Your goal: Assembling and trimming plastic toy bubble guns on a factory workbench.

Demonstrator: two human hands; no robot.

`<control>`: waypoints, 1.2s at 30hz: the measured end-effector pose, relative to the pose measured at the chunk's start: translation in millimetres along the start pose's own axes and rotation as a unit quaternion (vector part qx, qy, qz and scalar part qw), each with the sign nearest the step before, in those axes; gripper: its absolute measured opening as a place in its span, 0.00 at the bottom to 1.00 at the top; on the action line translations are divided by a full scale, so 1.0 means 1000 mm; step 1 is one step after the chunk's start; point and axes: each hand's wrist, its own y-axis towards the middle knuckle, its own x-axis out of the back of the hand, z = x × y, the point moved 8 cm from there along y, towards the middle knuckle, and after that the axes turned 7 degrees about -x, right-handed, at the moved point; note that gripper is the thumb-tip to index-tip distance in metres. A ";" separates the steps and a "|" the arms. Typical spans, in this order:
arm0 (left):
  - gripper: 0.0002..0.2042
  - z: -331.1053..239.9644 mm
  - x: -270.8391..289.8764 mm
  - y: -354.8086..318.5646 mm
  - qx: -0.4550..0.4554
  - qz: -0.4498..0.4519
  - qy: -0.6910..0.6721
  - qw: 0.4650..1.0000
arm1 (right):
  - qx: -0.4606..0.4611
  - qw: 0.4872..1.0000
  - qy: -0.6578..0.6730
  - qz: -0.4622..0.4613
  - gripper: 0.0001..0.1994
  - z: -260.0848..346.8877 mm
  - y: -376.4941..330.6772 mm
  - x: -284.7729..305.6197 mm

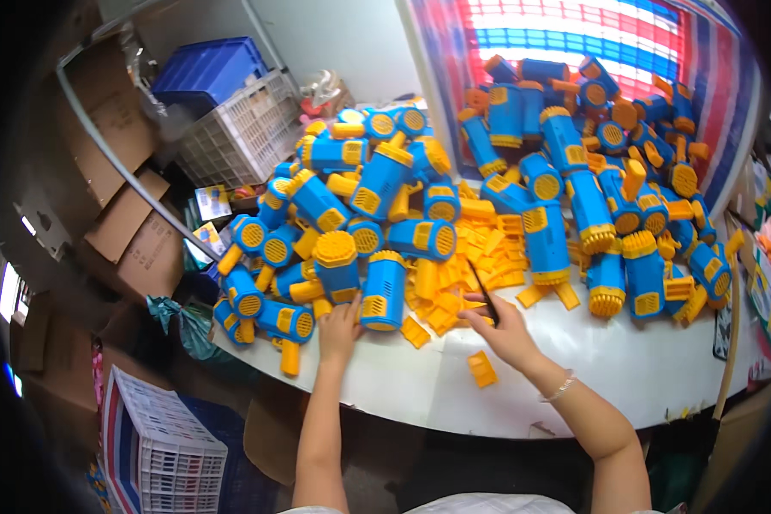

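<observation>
My left hand (340,332) is at the near edge of the left heap, its fingers closed against the lower left side of a blue and yellow toy gun (384,293) that stands upright; part of the grip is hidden. Another toy gun (336,267) stands just beyond those fingers. My right hand (504,331) holds a slim black pen-like tool (486,291), tip pointing away over a pile of small yellow plastic parts (480,253). Nearer me, one loose yellow part (481,369) lies on the white table (437,385).
More toy guns (587,206) are heaped on the right, against a striped sheet (728,94). At the back left stands a white crate (240,128) with a blue bin (210,73) by it. Cardboard boxes (111,128) and another white crate (176,463) are left of the table.
</observation>
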 end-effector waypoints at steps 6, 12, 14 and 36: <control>0.26 -0.034 -0.012 0.042 0.050 0.031 -0.046 0.997 | -0.065 0.989 -0.042 -0.123 0.11 -0.032 -0.071 0.143; 0.14 -0.146 0.016 0.094 0.005 -0.134 -0.113 0.984 | -0.106 0.961 -0.025 -0.254 0.12 -0.088 -0.126 0.223; 0.18 -0.212 -0.025 0.127 -0.062 -0.029 -0.148 0.987 | -0.089 0.960 -0.039 -0.262 0.12 -0.102 -0.128 0.220; 0.07 -0.347 -0.142 0.049 0.206 0.305 -0.762 0.533 | -0.078 0.978 0.085 -0.174 0.14 -0.151 -0.079 0.167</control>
